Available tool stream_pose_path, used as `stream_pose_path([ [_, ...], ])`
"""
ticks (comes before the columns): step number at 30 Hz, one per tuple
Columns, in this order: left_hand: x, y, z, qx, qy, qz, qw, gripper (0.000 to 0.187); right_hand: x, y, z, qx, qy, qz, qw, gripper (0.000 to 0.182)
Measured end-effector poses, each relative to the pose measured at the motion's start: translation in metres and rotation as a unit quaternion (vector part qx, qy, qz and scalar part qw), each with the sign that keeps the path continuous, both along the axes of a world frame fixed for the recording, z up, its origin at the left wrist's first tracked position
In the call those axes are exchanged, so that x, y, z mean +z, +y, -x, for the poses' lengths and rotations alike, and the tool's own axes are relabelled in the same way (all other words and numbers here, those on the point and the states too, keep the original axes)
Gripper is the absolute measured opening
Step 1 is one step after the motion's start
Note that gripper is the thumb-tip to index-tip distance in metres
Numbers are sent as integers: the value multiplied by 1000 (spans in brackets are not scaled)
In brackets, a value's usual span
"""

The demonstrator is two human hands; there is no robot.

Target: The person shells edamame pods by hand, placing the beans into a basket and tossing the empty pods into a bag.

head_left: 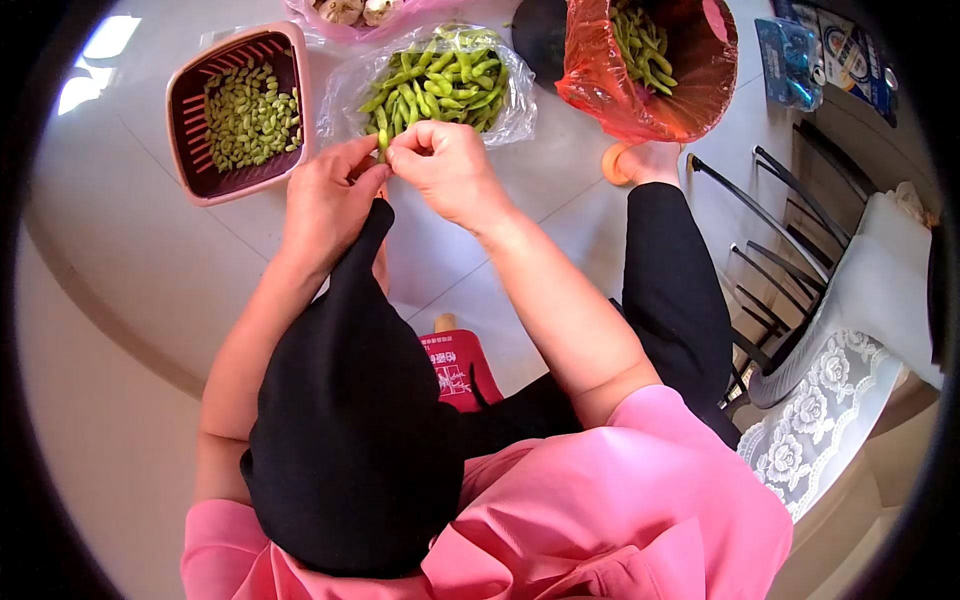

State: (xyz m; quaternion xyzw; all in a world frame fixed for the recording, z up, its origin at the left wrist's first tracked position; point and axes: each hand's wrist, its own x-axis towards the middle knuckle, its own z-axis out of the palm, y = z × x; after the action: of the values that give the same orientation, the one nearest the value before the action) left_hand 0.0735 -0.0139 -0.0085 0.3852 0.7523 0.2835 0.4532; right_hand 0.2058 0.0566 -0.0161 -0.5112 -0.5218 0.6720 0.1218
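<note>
A green edamame pod [382,143] is held upright between my two hands, above my knee. My left hand [328,198] pinches it from the left with thumb and fingers. From the other side, my right hand [445,170] has its thumb and bent fingers closed on the same pod. Just beyond my hands, a clear plastic bag [340,98] lies open, full of whole edamame pods [440,85]. To the left stands a pink basket [180,125] with a dark slatted inside, where shelled edamame beans [250,118] are spread over the bottom.
A red bag lining a bin [690,110] at the upper right contains green pods. A pink bag [400,20] of garlic-like bulbs is at the top. Chairs [800,240] and a lace-covered surface [805,430] stand right. A red stool or box [455,365] sits between my legs.
</note>
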Motion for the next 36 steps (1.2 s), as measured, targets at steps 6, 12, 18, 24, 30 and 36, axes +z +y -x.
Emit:
stream_pose_path([
  [6,3,12,-3,-19,-45,19,999,32,4,8,-15,-5,26,58,998,11],
  [12,10,23,-7,-53,-33,-9,998,26,12,16,-18,-6,-3,15,1000,9],
  [18,13,27,-10,-63,2,-4,998,26,9,8,-11,-46,-45,-54,996,11],
  [24,-4,23,-6,-111,62,-120,985,25,13,-1,-9,-33,-72,-125,989,6],
  [30,-4,21,2,25,-324,34,945,22,9,15,-28,-120,115,210,964,8],
  [36,-12,17,-2,72,-443,76,890,22,1,19,-33,-123,112,287,943,5],
])
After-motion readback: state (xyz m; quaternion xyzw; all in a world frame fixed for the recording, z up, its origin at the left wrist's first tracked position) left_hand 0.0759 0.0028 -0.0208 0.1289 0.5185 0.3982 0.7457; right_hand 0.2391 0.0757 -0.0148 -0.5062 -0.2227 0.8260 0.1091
